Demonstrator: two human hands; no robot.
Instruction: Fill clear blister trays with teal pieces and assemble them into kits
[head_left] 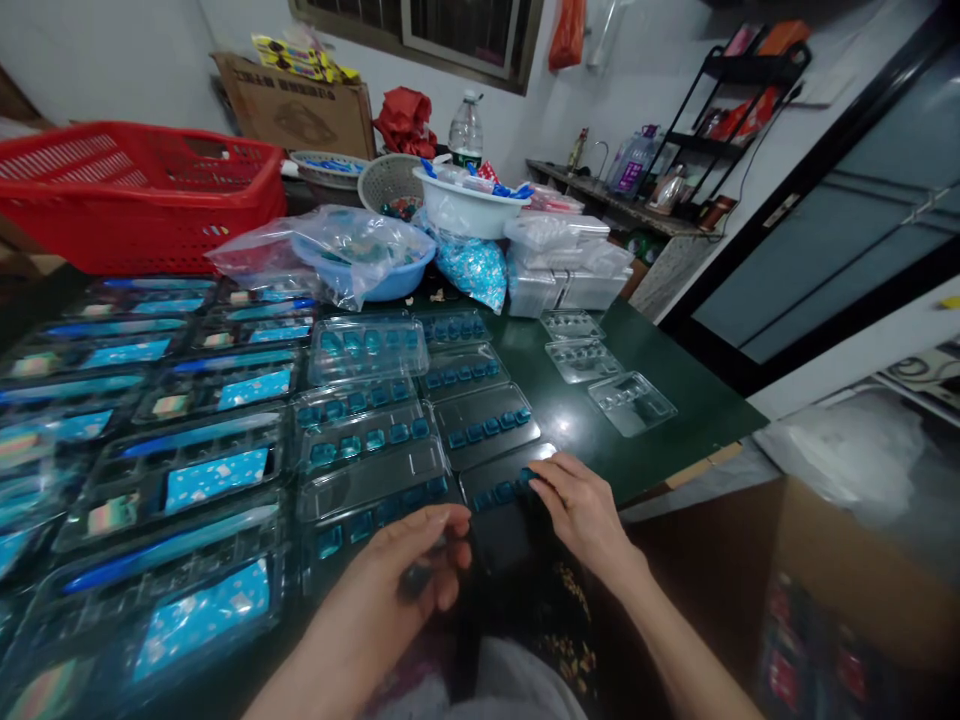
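Note:
My right hand is closed, thumb and fingertips pinched on a small teal cube-like piece at the end of a row in a clear plastic tray. My left hand hovers over the near edge of the trays with its fingers curled in. Something dark shows in its palm, too shadowed to name. Beside it lies another clear tray with a row of teal pieces. Farther back, more trays hold similar rows, and a filled tray rests on top of others.
At left, several packed trays hold blue pens, patterned blue packets and striped blocks. Clear trays lie at right. Behind are a red basket, a blue basin and stacked plastic boxes. A cardboard box stands right.

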